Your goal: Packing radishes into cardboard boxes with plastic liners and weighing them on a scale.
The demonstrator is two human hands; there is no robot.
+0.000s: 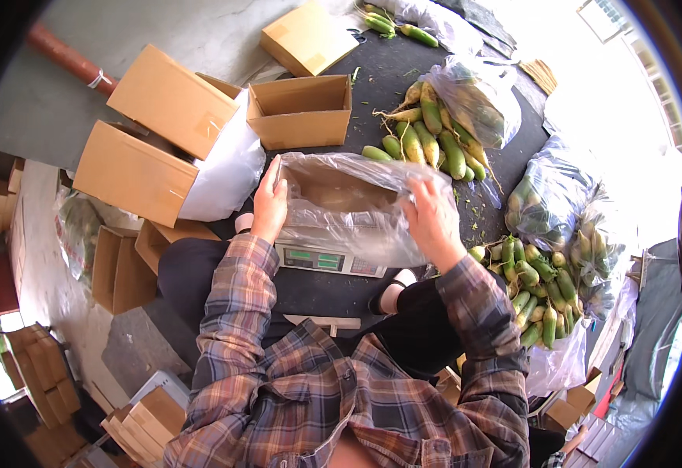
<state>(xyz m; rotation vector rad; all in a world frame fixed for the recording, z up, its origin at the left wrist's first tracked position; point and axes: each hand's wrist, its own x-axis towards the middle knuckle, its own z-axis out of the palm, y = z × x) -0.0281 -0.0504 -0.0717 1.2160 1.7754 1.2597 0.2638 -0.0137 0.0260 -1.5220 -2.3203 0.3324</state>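
Two bare hands work a clear plastic bag (388, 232) at the mouth of a cardboard box (337, 189), seen from my remote post through the head camera, the one view I have. The box appears to rest on a weighing scale (315, 258) with lit green displays, between the person's knees. At the box's left corner, the left hand (270, 206) pinches the bag's edge between thumb and fingers; at the far end, the right hand (432, 217) has its fingers spread against the film, though I cannot tell whether they grip it. I judge the step in hand to be fitting the bag to the box and opening its mouth. To my eye, the next move calls for drawing the film evenly over the rim without tearing it. Beyond the box, green-and-white radishes (431, 140) lie heaped; a second pile (542, 290) sits to the right, and an open carton (300, 134) stands ahead.
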